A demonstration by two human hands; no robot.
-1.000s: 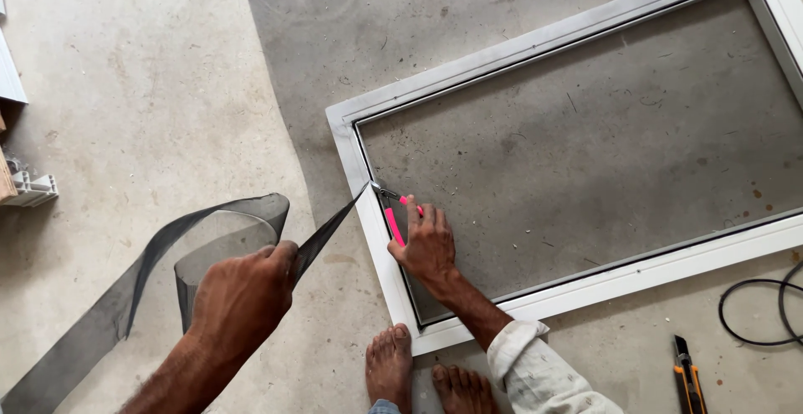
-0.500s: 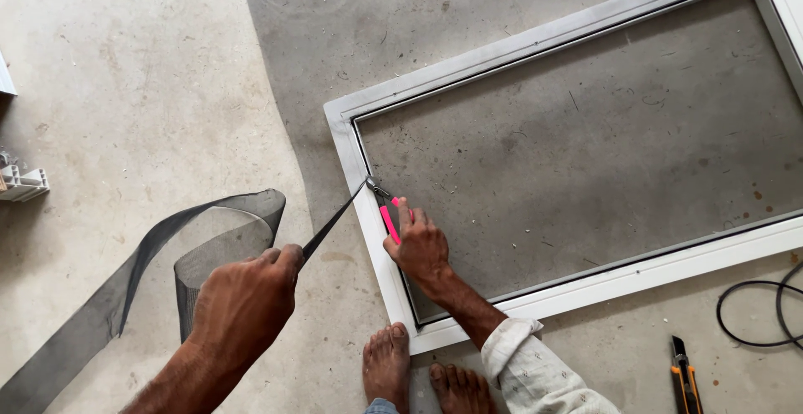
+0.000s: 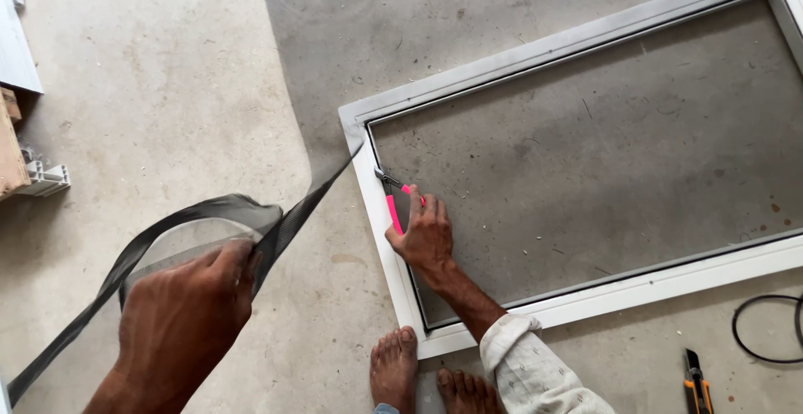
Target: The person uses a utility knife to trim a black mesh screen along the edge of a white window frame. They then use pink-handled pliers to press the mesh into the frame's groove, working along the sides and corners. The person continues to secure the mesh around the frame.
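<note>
Mesh strip (image 3: 167, 230) (one) gripped in left hand (image 3: 180, 322); right hand (image 3: 427, 234) fingers clasp one pink cutter (image 3: 393, 209).

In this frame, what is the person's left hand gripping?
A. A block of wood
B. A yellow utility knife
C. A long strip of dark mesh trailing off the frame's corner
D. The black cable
C: the left hand is closed on the dark mesh strip, which runs up to the corner of the white frame, while the right hand works a pink-handled cutter along the frame's edge.
</note>
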